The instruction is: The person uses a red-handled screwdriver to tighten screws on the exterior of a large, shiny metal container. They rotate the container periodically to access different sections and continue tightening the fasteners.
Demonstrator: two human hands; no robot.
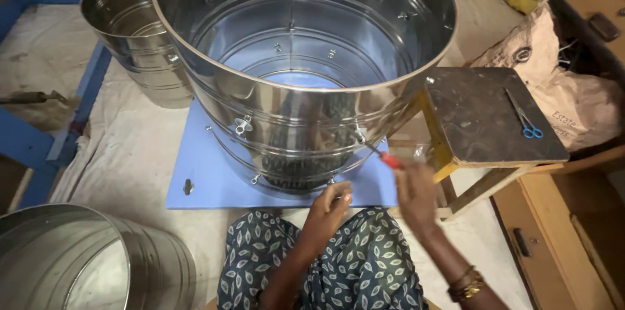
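Observation:
A large shiny steel drum (306, 56) without a bottom stands on a blue board (208, 173) in front of me. Small bolts and wing nuts stick through its wall. My right hand (415, 187) grips a red-handled screwdriver (385, 157) whose tip points at the drum's lower right wall. My left hand (331, 206) is near the drum's bottom rim, its fingers pinched on something small that I cannot make out. My lap in a leaf-patterned cloth (319, 264) lies just below.
A second steel drum (137, 30) stands at the back left and a third (71, 258) lies at the front left. A low wooden stool (482, 114) on the right carries blue-handled scissors (526, 118). Sacks (560, 82) and a wooden cabinet (566, 219) lie beyond it.

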